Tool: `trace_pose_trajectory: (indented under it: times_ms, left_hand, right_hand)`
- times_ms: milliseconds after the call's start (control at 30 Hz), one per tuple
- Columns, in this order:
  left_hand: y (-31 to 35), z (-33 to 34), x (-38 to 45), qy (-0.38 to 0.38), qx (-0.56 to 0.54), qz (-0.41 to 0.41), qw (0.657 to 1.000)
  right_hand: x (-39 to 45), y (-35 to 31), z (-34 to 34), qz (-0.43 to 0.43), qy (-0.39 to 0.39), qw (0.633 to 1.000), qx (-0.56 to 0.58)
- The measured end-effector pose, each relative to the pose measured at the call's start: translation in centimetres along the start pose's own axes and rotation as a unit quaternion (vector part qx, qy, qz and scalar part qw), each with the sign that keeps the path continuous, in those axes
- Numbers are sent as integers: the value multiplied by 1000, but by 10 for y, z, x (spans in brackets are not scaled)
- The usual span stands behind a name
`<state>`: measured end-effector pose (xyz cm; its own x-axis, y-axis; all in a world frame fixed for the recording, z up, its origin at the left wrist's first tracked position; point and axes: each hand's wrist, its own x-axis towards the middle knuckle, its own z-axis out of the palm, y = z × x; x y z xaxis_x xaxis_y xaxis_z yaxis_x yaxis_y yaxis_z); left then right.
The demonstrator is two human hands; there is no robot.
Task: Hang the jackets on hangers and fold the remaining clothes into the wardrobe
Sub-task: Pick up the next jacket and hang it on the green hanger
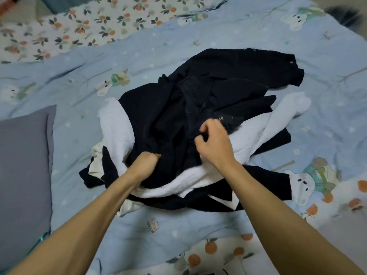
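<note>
Left hand (148, 162) and right hand (213, 143) — fingers curled, gripping black garment (198, 92) atop white garment (246, 139) on blue quilt (79, 80).

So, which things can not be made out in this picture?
- Head view: how many garments the pile holds; the black top garment covers the white garment and the others.
- Left hand fingertips: buried in black cloth.
- Dark object at the upper right edge: blurred and cut off.
- Grey pillow: cut off by the left edge.
- No hanger or wardrobe in view.
</note>
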<state>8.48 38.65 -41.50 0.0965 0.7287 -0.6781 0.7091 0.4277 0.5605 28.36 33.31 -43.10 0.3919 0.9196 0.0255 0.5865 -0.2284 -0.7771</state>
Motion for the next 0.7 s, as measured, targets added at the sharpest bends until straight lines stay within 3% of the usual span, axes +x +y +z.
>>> trace_pose_trajectory:
  times_ms: [67, 200, 367, 500, 567, 700]
  left_hand:
    - [-19, 9, -16, -44, -2, -21, 999]
    - [-56, 11, -31, -46, -18, 2, 999]
    - [-51, -30, -12, 110, -9, 93, 990]
    - [-35, -61, 31, 228, 86, 179, 953]
    - [-26, -74, 68, 210, 127, 153, 957]
    - [-28, -73, 139, 111, 101, 111, 982]
  right_hand:
    - [-3, -4, -8, 20, 47, 999, 10]
    - [-2, -7, -19, 7, -58, 996, -63]
    - [1, -8, -2, -15, -110, 989, -101]
    - [11, -26, 40, -89, -143, 976, -136]
    - [20, -37, 57, -116, -160, 969, -147]
    - [49, -39, 99, -159, -205, 934, -245]
